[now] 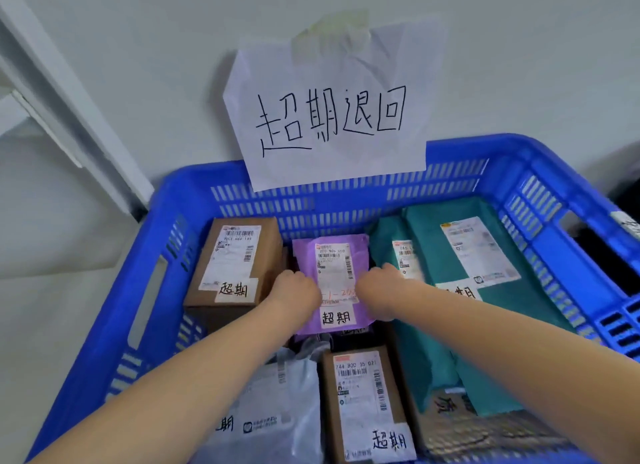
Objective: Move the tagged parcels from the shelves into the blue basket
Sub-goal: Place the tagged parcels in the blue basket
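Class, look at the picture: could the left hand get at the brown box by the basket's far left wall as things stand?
Probably yes. The left hand holds the purple parcel right beside the brown box, whose top lies uncovered.

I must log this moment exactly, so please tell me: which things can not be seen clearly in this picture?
Head view only:
- Fingertips of left hand and right hand: curled down on the purple parcel, grip hidden.
- Its red handwriting: covered by both hands.
- Grey bag: tag half hidden by the left forearm.
- Shipping label print: too small.
- Blue basket: near rim cut off by the bottom edge.
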